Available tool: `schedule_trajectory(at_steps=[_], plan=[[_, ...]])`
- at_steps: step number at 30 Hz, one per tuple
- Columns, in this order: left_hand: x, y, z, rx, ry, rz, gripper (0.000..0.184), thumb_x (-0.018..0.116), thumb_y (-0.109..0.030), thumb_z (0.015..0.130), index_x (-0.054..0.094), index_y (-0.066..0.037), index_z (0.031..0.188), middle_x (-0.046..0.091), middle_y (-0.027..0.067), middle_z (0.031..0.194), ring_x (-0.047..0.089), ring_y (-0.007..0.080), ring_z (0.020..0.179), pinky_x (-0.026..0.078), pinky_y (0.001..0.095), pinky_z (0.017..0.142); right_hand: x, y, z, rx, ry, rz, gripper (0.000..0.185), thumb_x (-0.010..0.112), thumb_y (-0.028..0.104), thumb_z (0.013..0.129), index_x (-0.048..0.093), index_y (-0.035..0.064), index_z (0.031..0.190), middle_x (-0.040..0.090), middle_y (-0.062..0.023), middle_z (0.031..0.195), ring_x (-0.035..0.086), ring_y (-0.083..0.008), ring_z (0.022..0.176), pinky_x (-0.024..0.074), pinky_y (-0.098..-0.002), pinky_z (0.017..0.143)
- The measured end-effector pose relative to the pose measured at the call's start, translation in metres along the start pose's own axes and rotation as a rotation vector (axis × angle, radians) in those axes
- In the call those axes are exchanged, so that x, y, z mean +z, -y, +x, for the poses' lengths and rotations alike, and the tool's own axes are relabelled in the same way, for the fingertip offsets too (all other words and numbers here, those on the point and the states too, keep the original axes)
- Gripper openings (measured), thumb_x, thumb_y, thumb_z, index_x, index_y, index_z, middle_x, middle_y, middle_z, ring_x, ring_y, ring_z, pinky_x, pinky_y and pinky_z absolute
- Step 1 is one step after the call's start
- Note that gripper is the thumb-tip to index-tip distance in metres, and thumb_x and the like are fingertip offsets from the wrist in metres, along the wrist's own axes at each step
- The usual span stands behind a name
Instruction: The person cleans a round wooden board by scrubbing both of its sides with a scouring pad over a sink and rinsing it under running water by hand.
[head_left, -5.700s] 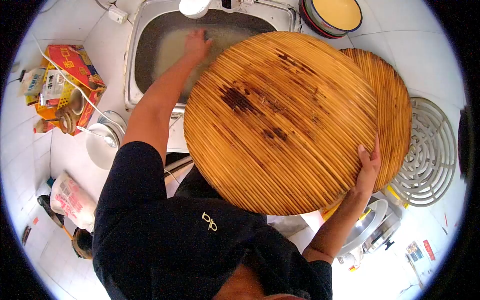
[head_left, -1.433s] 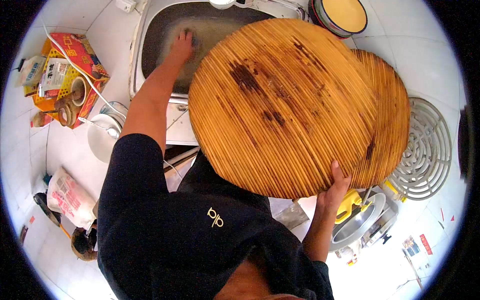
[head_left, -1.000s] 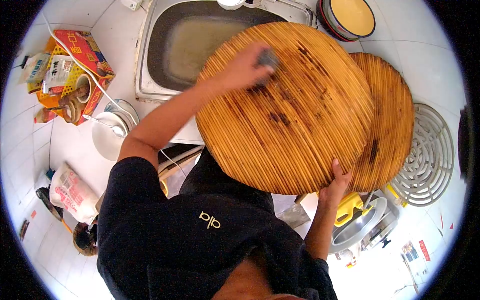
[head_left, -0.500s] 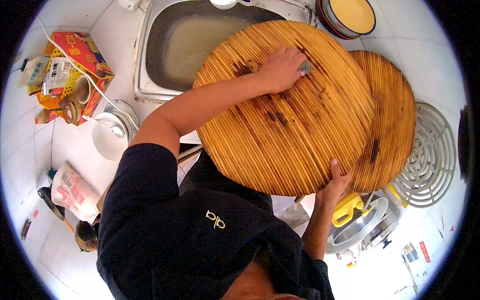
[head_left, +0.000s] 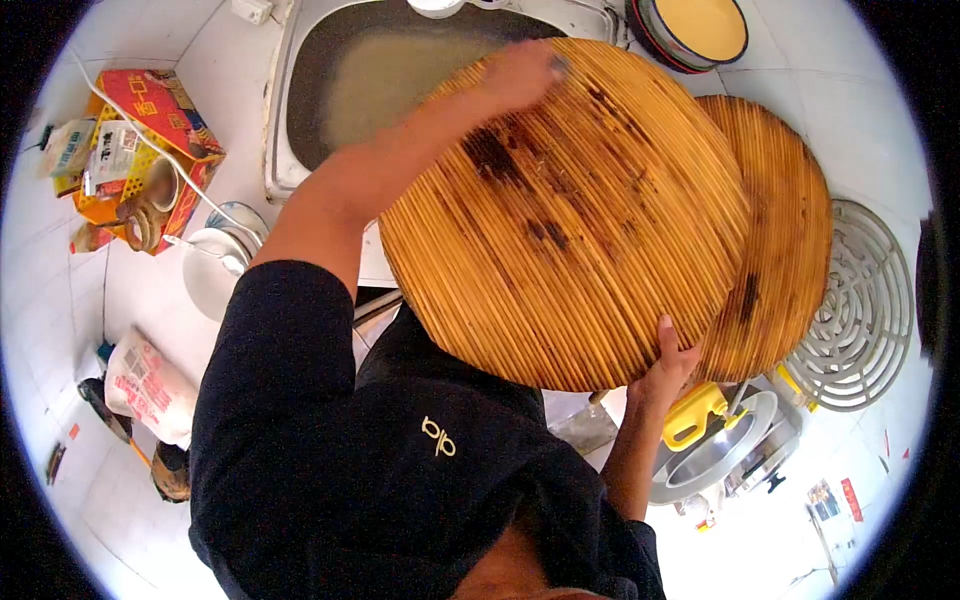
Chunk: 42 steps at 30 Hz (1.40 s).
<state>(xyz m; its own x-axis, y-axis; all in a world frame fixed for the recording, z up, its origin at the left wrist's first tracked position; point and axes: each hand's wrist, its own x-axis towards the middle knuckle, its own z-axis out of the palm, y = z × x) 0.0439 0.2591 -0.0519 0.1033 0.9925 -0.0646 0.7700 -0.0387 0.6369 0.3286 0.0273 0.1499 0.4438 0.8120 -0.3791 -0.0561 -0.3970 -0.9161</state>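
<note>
A large round wooden board (head_left: 590,270), ribbed with narrow strips and marked by dark stains, is held in front of me, overlapping the sink. My left hand (head_left: 520,75), slightly blurred, is closed on a small grey scouring pad (head_left: 558,68) at the board's far edge. Only a bit of the pad shows. At the near right edge, my right hand (head_left: 665,372) grips the board, thumb on top and its other fingers mostly hidden beneath. Behind the board's right side lies a second round wooden board (head_left: 775,250), partly covered.
The metal sink (head_left: 278,130) holds cloudy water. Stacked basins (head_left: 745,35) stand at the far right, with a round grey rack (head_left: 870,320) nearer. A red box (head_left: 165,110) of packets and jars and a white bowl (head_left: 208,280) are at left. A yellow jug (head_left: 690,415) sits below right.
My left hand has slid with the scouring pad away from me and to the left, from the board's upper middle to its far edge. The right hand keeps its hold.
</note>
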Motion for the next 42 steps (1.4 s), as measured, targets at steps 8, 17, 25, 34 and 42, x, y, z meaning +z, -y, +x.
schedule_trajectory(at_steps=[8, 17, 25, 34, 42], plan=[[0.004, -0.074, -0.048, 0.158, -0.031, -0.064, 0.036, 0.059, -0.028, 0.089, 0.057, 0.001, 0.111, 0.056, 0.0215, 0.110, 0.053, 0.0398, 0.105, 0.043, 0.0497, 0.093, 0.002, 0.002, 0.000, -0.031, -0.010, -0.079, 0.064, 0.062, -0.002, 0.082, 0.034, 0.0007, 0.140, 0.050, -0.0164, 0.131, 0.054, -0.0281, 0.112, 0.0453, -0.0384, 0.096], [-0.001, 0.114, 0.018, -0.069, 0.145, 0.555, 0.044, 0.056, -0.037, 0.091, 0.059, -0.004, 0.120, 0.059, 0.0194, 0.119, 0.060, 0.0348, 0.107, 0.052, 0.0455, 0.085, 0.010, 0.024, -0.013, -0.014, -0.030, -0.013, 0.063, 0.062, 0.000, 0.083, 0.035, 0.0026, 0.140, 0.051, -0.0166, 0.130, 0.056, -0.0301, 0.111, 0.0480, -0.0409, 0.095], [0.003, 0.232, -0.131, -0.524, -0.079, 0.522, 0.059, 0.069, -0.028, 0.083, 0.044, -0.006, 0.131, 0.060, 0.0187, 0.114, 0.052, 0.0354, 0.116, 0.043, 0.0455, 0.095, -0.004, -0.001, -0.007, -0.139, -0.040, 0.042, 0.063, 0.064, 0.003, 0.084, 0.035, 0.0039, 0.141, 0.049, -0.0162, 0.133, 0.054, -0.0307, 0.114, 0.0477, -0.0446, 0.096], [-0.059, -0.013, -0.197, -0.169, -0.147, -0.352, 0.053, 0.065, -0.021, 0.081, 0.044, -0.004, 0.126, 0.057, 0.0206, 0.111, 0.057, 0.0344, 0.101, 0.046, 0.0410, 0.088, 0.005, -0.028, -0.016, -0.139, -0.041, 0.066, 0.063, 0.062, 0.004, 0.085, 0.034, 0.0041, 0.142, 0.047, -0.0150, 0.136, 0.053, -0.0305, 0.116, 0.0457, -0.0442, 0.098], [0.010, 0.038, -0.122, -0.249, -0.355, -0.010, 0.043, 0.061, -0.025, 0.087, 0.051, -0.002, 0.121, 0.057, 0.0236, 0.108, 0.053, 0.0427, 0.104, 0.041, 0.0510, 0.093, 0.010, -0.033, -0.017, -0.068, -0.075, 0.080, 0.063, 0.063, 0.006, 0.086, 0.033, 0.0049, 0.141, 0.046, -0.0151, 0.136, 0.052, -0.0312, 0.118, 0.0465, -0.0451, 0.098]])
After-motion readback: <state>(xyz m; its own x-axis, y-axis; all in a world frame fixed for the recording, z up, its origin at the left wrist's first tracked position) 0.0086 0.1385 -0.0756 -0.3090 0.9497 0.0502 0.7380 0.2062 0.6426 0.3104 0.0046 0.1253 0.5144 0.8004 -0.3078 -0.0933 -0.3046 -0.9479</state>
